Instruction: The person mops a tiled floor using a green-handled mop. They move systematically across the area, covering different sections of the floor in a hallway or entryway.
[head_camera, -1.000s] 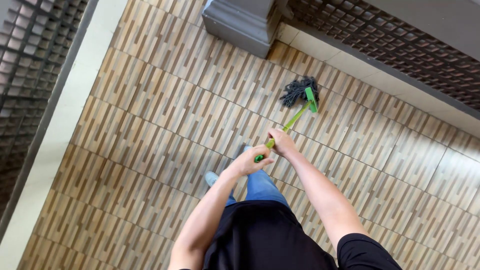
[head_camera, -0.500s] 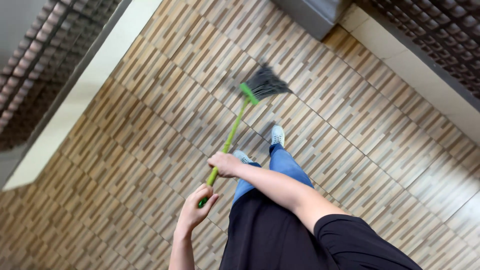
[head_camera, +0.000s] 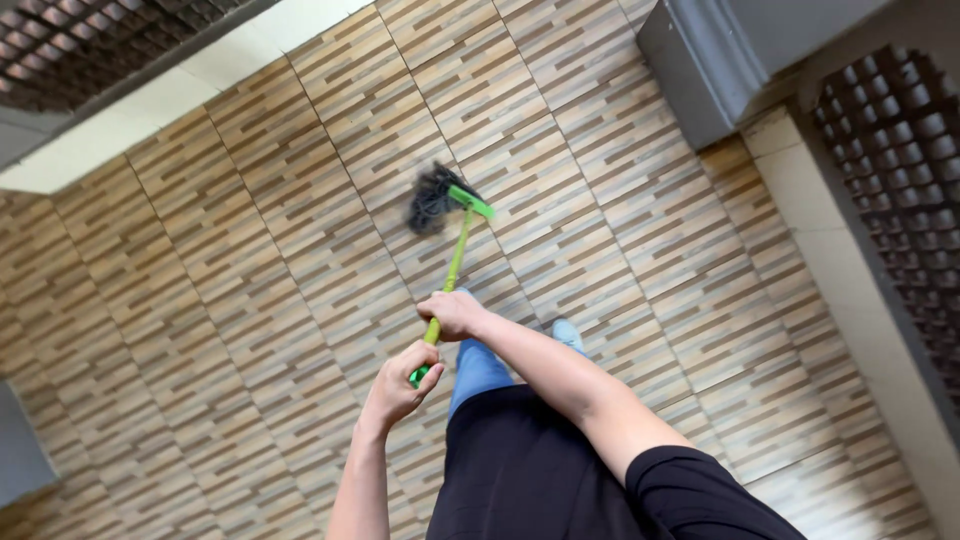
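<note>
I hold a mop with a bright green handle in both hands. My left hand is closed around the near end of the handle. Higher up the handle, my right hand grips it too. The dark grey string mop head rests on the striped brown floor tiles ahead of me, held by a green clamp. My blue trouser leg and a light shoe show just below the hands.
A grey pillar base stands at the upper right. A dark lattice grille with a pale ledge runs down the right side. Another grille and pale ledge cross the upper left.
The view has swung, and the mop head has swept left across the tiles. Both hands stay on the handle, now closer together.
</note>
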